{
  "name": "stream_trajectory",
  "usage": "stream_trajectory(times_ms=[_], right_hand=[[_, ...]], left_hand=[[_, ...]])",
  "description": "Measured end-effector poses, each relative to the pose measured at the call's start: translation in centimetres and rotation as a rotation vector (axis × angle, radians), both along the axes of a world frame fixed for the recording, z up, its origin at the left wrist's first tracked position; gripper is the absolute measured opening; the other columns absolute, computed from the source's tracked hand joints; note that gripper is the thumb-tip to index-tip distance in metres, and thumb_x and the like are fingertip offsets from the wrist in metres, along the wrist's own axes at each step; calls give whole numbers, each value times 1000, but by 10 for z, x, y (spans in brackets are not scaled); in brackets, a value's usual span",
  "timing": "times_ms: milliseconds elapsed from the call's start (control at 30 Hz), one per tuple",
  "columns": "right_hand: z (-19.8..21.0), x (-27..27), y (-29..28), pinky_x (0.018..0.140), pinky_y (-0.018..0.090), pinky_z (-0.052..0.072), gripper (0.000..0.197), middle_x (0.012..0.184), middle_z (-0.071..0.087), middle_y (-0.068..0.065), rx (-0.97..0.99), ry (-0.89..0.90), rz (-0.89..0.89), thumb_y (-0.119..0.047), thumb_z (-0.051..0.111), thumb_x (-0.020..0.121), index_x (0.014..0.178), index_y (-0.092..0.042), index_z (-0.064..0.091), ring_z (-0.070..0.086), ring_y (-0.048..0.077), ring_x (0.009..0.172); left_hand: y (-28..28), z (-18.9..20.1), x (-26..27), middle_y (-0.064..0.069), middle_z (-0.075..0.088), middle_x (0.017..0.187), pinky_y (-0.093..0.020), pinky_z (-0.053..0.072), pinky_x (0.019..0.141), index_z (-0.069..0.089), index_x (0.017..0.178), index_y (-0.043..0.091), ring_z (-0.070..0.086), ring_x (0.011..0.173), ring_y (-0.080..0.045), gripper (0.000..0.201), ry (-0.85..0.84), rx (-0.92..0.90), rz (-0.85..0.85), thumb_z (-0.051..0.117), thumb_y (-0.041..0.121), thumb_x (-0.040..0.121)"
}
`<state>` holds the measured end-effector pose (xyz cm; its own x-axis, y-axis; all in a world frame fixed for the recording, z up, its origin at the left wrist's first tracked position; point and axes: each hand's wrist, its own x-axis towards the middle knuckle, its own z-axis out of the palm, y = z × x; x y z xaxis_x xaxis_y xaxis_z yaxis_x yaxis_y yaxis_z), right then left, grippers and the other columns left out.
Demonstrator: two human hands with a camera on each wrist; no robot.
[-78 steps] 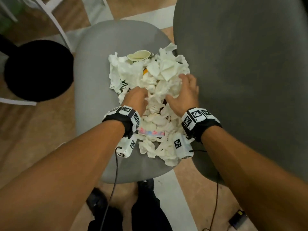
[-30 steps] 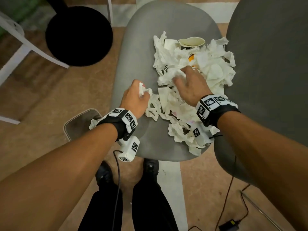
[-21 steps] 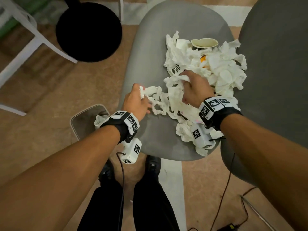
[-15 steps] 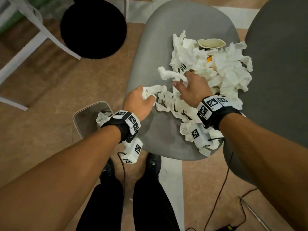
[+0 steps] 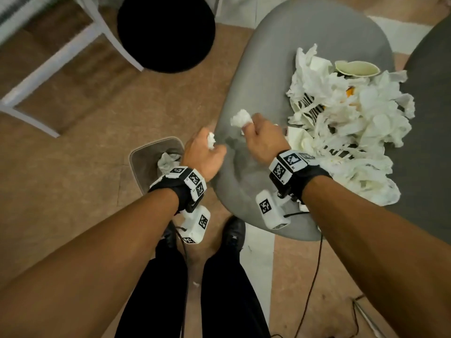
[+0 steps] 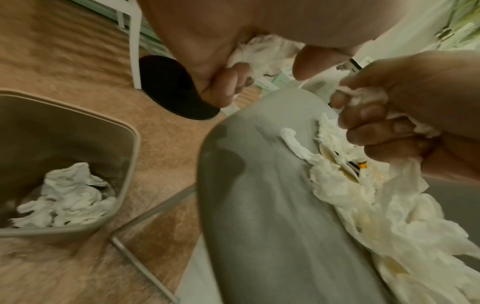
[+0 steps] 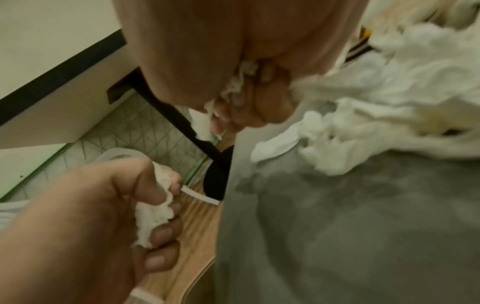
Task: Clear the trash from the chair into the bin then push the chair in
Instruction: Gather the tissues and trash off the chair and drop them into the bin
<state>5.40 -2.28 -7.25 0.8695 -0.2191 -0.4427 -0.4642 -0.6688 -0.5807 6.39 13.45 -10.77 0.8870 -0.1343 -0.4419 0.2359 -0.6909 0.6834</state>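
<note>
Head view: looking down at a grey moulded plastic chair seat [image 5: 305, 57] filling the 1 o'clock area, with a heap of crumpled white paper tissues and a flattened paper cup [image 5: 346, 123] piled toward 3 o'clock. Left hand [image 5: 203, 152] at centre, fingers curled tight round a small white tissue wad [image 5: 211, 141]; right hand [image 5: 264, 137] just beside it, likewise clamped on a second white tissue ball [image 5: 240, 119]. Both fists off the heap and at the seat's near edge, probably to carry the wads across to the taupe square plastic bin [image 5: 146, 152] on the floor at 9 o'clock of the hands. Bin partly covered by the left wrist. Black round stool base [image 5: 166, 30] at 11 o'clock. Chair backrest cut off at the right edge.

Left wrist view: bin rim [image 6: 130, 131] at 8 o'clock, crumpled white paper already lying inside [image 6: 67, 197], so the job judged only part done, much of the heap remaining. Right hand at 2 o'clock gripping tissue. Left palm blurred overhead; fingertip positions hard to read.

Right wrist view: left fist at 7 o'clock squeezing its wad; bin not visible here. Right fingers at 12 o'clock closed on tissue, soft with blur. Heap at 2 o'clock smeared.
</note>
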Motion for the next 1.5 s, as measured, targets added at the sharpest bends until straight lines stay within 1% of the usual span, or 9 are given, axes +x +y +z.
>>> stream_trajectory(times_ms=[67, 167, 467, 567, 667, 967, 1133, 1300, 1500], right_hand=[[-8, 4, 23, 65, 29, 48, 32, 82, 73, 8, 126, 60, 17, -25, 41, 93, 122, -19, 54, 69, 23, 68], [-20, 13, 60, 67, 32, 57, 26, 79, 75, 5, 137, 26, 12, -18, 46, 90, 88, -17, 71, 71, 19, 69], [-65, 37, 181, 73, 35, 40, 44, 74, 58, 11, 254, 170, -169, -30, 37, 100, 62, -11, 51, 51, 29, 77], [-97, 44, 214, 69, 36, 44, 37, 77, 57, 5, 354, 260, -208, -31, 36, 100, 74, -13, 55, 55, 24, 74], [-142, 51, 234, 69, 30, 45, 17, 89, 55, 3, 411, 332, -225, -22, 42, 99, 110, -15, 53, 56, 18, 78], [-229, 46, 229, 105, 32, 44, 73, 154, 42, 6, 216, 459, 111, -14, 64, 89, 152, -32, 33, 50, 28, 133], [-215, 40, 217, 94, 26, 46, 54, 133, 57, 2, 261, 491, 82, -17, 59, 95, 147, -20, 44, 57, 21, 116], [-198, 40, 191, 84, 52, 59, 41, 107, 71, 11, 320, 447, -7, -30, 64, 77, 117, -27, 59, 71, 33, 90], [-52, 38, 129, 86, 48, 58, 22, 97, 75, 12, 330, 256, -25, -36, 60, 92, 106, -20, 69, 72, 32, 90]], left_hand=[[22, -11, 4, -4, 57, 68, -32, 34, 61, 49, 70, 13, 51, 66, -28, 30, -13, 77, 19, 51, 39, 84], [59, -30, 10, -14, 57, 59, -38, 41, 59, 44, 49, 10, 55, 64, -39, 65, -38, 169, 121, 35, 59, 92], [156, -91, 9, -8, 42, 45, -32, 21, 43, 40, 47, 8, 43, 45, -28, 66, 3, 175, 200, 31, 38, 106], [182, -119, 11, -22, 65, 78, -37, 44, 60, 60, 78, -2, 63, 78, -39, 55, 89, 72, 285, 40, 43, 102], [200, -155, 17, -11, 56, 121, -36, 40, 85, 44, 113, 12, 55, 107, -32, 30, 301, -19, 364, 43, 38, 97], [221, -224, 19, -9, 62, 133, -33, 46, 100, 23, 155, 13, 57, 123, -29, 65, 346, 36, 153, 48, 11, 95], [215, -203, 27, -11, 63, 129, -28, 47, 88, 50, 138, 13, 60, 115, -29, 44, 308, 83, 117, 48, 13, 94], [185, -139, 44, -7, 69, 110, -24, 44, 75, 62, 114, 15, 65, 99, -25, 23, 222, 131, 47, 51, 12, 94], [94, -32, 55, -6, 71, 98, -34, 54, 79, 65, 106, 15, 66, 88, -24, 22, 44, 90, -147, 50, 10, 90]])
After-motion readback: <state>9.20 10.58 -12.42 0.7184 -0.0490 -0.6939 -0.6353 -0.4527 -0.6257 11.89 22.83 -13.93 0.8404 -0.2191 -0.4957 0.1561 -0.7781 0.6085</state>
